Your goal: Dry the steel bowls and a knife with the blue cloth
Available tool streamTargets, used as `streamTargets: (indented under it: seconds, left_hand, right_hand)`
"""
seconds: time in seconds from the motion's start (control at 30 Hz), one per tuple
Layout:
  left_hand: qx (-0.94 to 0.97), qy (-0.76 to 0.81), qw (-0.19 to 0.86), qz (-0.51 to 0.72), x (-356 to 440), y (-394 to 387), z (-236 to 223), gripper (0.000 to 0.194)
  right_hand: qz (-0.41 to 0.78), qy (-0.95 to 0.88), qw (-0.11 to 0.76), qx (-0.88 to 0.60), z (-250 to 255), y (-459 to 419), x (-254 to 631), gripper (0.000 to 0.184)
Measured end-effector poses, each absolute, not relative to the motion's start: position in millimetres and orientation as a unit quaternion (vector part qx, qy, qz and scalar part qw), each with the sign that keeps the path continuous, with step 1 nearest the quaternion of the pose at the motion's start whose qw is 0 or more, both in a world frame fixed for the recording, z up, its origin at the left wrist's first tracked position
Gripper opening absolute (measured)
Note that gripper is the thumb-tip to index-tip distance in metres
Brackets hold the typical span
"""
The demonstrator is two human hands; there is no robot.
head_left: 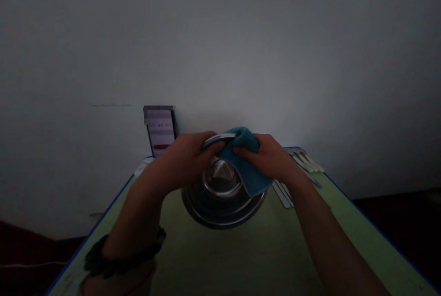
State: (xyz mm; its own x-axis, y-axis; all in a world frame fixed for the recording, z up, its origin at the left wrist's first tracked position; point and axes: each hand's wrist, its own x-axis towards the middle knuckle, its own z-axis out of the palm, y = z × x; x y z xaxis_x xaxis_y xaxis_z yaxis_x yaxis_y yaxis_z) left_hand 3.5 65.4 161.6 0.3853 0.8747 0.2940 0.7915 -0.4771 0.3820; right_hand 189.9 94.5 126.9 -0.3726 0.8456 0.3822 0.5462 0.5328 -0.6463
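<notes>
A round steel bowl (220, 204) is tilted up over the green table (241, 254), its inside facing me. My left hand (182, 158) grips the bowl's upper rim, fingers curled over the edge. My right hand (272, 156) is closed on a blue cloth (248, 167), which it presses over the rim and into the bowl's right side. A dark bead bracelet (117, 257) sits on my left wrist.
A phone (161, 131) with a lit screen leans against the white wall behind the bowl. Several pieces of cutlery (299, 167) lie on the table's far right. The table has a blue edge (103, 215); dark floor lies either side.
</notes>
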Motion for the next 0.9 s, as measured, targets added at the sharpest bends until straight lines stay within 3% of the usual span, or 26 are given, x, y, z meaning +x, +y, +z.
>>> streamTargets:
  seconds: [0.27, 0.57, 0.77, 0.9]
  left_hand:
    - [0.745, 0.442, 0.216, 0.451, 12, 66, 160, 0.032]
    - [0.524, 0.417, 0.288, 0.684, 22, 88, 139, 0.040]
    - [0.490, 0.406, 0.361, 0.681, 19, 94, 137, 0.051]
    - [0.578, 0.352, 0.406, 0.614, 13, 84, 143, 0.044]
  right_hand:
    - [0.228, -0.695, 0.475, -0.490, 113, 104, 186, 0.041]
    - [0.402, -0.567, 0.539, -0.477, 90, 115, 172, 0.047]
    - [0.448, -0.553, 0.523, -0.469, 85, 118, 172, 0.038]
    - [0.508, -0.571, 0.471, -0.440, 94, 116, 189, 0.033]
